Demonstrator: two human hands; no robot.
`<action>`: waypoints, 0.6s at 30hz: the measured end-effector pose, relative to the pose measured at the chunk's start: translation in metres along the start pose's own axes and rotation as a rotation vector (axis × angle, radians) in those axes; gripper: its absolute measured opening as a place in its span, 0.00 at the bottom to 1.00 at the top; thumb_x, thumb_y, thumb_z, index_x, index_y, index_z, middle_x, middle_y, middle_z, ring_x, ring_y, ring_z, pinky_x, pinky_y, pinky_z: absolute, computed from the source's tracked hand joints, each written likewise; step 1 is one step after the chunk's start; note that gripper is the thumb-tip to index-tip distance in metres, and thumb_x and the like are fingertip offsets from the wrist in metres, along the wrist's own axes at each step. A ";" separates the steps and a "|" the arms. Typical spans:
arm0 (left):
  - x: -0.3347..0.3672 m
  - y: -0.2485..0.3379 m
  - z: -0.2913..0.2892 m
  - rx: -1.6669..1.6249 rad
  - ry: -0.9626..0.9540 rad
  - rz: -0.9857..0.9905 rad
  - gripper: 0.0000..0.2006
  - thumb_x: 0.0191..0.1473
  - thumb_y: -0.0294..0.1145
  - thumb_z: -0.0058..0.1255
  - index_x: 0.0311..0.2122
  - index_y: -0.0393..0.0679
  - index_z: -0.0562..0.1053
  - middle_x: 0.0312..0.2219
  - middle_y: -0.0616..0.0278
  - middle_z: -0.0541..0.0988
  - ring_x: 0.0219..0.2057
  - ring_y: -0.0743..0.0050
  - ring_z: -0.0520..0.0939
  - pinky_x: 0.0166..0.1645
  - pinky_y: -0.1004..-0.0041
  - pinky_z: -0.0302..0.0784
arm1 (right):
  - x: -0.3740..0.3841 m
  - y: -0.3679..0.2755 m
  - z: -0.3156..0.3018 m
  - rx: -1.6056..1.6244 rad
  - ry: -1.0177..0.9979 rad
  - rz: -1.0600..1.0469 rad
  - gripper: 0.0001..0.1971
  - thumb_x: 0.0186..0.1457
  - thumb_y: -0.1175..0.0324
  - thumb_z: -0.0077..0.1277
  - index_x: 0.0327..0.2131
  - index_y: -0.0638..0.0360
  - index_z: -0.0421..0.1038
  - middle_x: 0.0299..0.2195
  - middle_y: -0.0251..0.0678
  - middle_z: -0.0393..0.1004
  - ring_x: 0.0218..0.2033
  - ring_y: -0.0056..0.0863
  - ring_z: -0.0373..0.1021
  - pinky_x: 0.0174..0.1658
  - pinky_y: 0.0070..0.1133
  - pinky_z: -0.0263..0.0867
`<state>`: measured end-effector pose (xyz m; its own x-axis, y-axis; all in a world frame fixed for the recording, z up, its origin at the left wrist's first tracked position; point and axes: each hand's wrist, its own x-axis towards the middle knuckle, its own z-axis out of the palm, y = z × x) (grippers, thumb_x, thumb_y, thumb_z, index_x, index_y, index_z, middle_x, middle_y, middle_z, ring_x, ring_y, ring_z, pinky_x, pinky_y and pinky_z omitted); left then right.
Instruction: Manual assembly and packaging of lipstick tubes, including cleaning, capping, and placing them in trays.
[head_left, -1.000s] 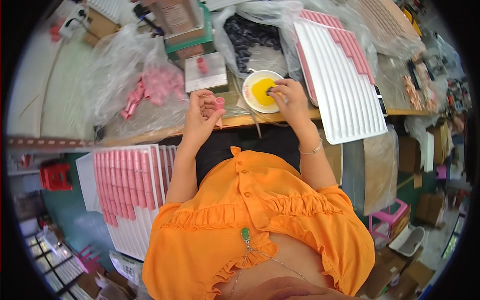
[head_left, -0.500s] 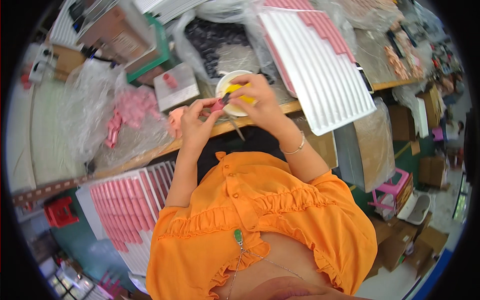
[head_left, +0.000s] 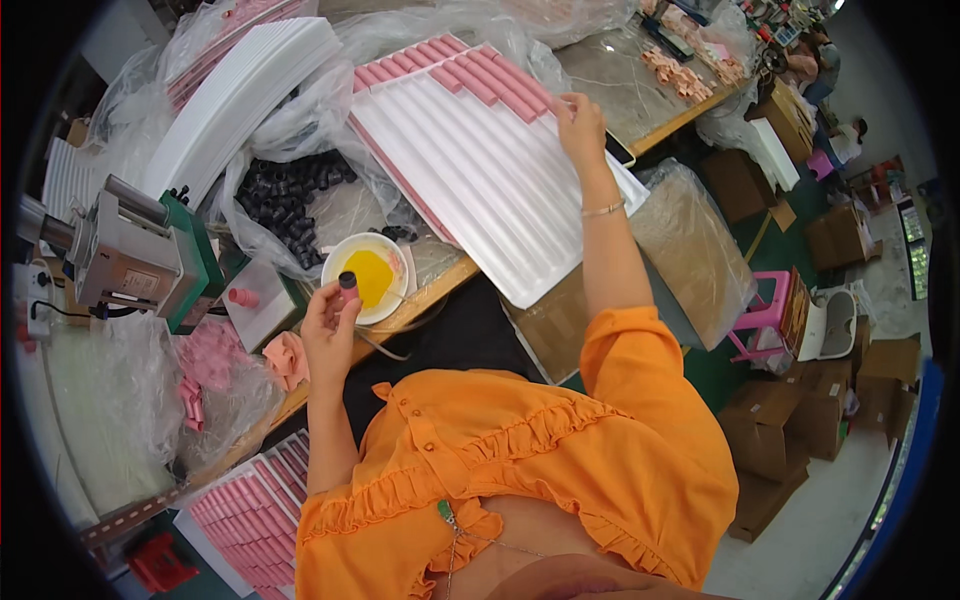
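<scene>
Upright between my left fingers is a short pink tube (head_left: 348,296) with a black cap (head_left: 347,279) on its top end. My left hand (head_left: 328,335) is closed round it, just beside a white bowl (head_left: 398,300) holding yellow material (head_left: 370,278). My right hand (head_left: 584,135) reaches out to the white ridged tray (head_left: 490,215). Its fingertips are pinched together at the end of a row of pink tubes (head_left: 512,88); what they grip, if anything, is hidden. Several pink tubes lie in the grooves along the tray's far side.
An open plastic bag of black caps (head_left: 290,205) lies behind the bowl. A grey and green press (head_left: 140,260) stands at the left, near a block with a pink piece (head_left: 243,297). Stacked white trays (head_left: 245,95) are beyond. A filled tray of pink tubes (head_left: 250,510) is at lower left.
My hands have parted: the right has left the bowl and reached far right to the tray. My left hand keeps the capped tube, now upright. The whole view has shifted and turned.
</scene>
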<state>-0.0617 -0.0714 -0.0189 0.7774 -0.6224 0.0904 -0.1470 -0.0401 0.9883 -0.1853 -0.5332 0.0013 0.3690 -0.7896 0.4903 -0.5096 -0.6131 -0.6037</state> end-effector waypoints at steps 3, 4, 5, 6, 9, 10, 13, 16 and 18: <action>-0.008 -0.011 -0.006 0.016 0.021 -0.038 0.15 0.56 0.21 0.53 0.49 0.34 0.68 0.39 0.62 0.77 0.40 0.78 0.79 0.45 0.81 0.73 | 0.037 0.035 0.026 -0.164 -0.079 0.126 0.20 0.57 0.49 0.48 0.44 0.53 0.74 0.42 0.49 0.74 0.46 0.48 0.69 0.50 0.39 0.64; -0.011 -0.012 -0.008 0.010 0.028 -0.049 0.16 0.56 0.21 0.53 0.49 0.34 0.68 0.40 0.62 0.77 0.40 0.79 0.78 0.45 0.81 0.73 | 0.044 0.037 0.034 -0.257 -0.145 0.186 0.22 0.57 0.45 0.46 0.44 0.52 0.74 0.44 0.51 0.74 0.48 0.49 0.68 0.50 0.40 0.63; -0.013 -0.011 -0.009 -0.023 0.024 -0.069 0.15 0.56 0.22 0.53 0.49 0.34 0.68 0.40 0.62 0.77 0.41 0.79 0.78 0.46 0.80 0.72 | 0.050 0.040 0.041 -0.249 -0.151 0.178 0.22 0.57 0.45 0.46 0.44 0.52 0.74 0.44 0.51 0.74 0.48 0.49 0.68 0.50 0.40 0.63; -0.013 -0.011 -0.009 -0.020 0.034 -0.068 0.15 0.56 0.22 0.53 0.49 0.34 0.68 0.40 0.62 0.77 0.41 0.79 0.78 0.46 0.80 0.72 | 0.055 0.043 0.048 -0.267 -0.179 0.170 0.23 0.58 0.46 0.45 0.43 0.55 0.74 0.40 0.52 0.75 0.45 0.50 0.70 0.48 0.39 0.65; -0.016 -0.013 -0.011 -0.041 0.069 -0.084 0.15 0.56 0.22 0.53 0.48 0.34 0.68 0.40 0.62 0.77 0.41 0.79 0.78 0.46 0.80 0.72 | 0.067 0.048 0.061 -0.237 -0.252 0.155 0.25 0.58 0.45 0.44 0.42 0.59 0.74 0.37 0.53 0.77 0.42 0.51 0.72 0.46 0.39 0.66; -0.018 -0.011 -0.012 -0.042 0.067 -0.097 0.15 0.56 0.22 0.53 0.48 0.35 0.68 0.40 0.62 0.77 0.41 0.79 0.78 0.46 0.80 0.72 | 0.070 0.050 0.065 -0.193 -0.293 0.157 0.26 0.58 0.45 0.45 0.41 0.60 0.74 0.38 0.53 0.77 0.42 0.50 0.72 0.47 0.38 0.66; -0.021 -0.009 -0.015 -0.049 0.094 -0.125 0.15 0.56 0.22 0.53 0.48 0.35 0.68 0.40 0.62 0.77 0.41 0.79 0.78 0.46 0.79 0.72 | 0.072 0.050 0.083 -0.145 -0.340 0.107 0.28 0.57 0.43 0.46 0.40 0.63 0.74 0.37 0.53 0.77 0.41 0.48 0.73 0.45 0.36 0.67; -0.021 -0.015 -0.019 -0.056 0.123 -0.101 0.15 0.56 0.22 0.53 0.48 0.35 0.68 0.39 0.62 0.78 0.41 0.78 0.78 0.46 0.79 0.72 | 0.086 0.085 0.103 -0.153 -0.325 0.035 0.29 0.56 0.41 0.48 0.36 0.65 0.75 0.35 0.52 0.77 0.40 0.46 0.74 0.44 0.34 0.67; -0.015 -0.009 -0.021 0.008 0.150 -0.059 0.15 0.56 0.22 0.53 0.48 0.35 0.69 0.39 0.62 0.78 0.41 0.78 0.78 0.46 0.78 0.73 | 0.094 0.093 0.086 -0.187 -0.220 -0.006 0.29 0.55 0.42 0.50 0.31 0.66 0.75 0.31 0.51 0.78 0.36 0.45 0.75 0.41 0.32 0.68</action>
<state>-0.0595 -0.0452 -0.0266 0.8676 -0.4947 0.0498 -0.1024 -0.0798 0.9915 -0.1308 -0.6666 -0.0629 0.5220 -0.7852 0.3332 -0.6338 -0.6185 -0.4645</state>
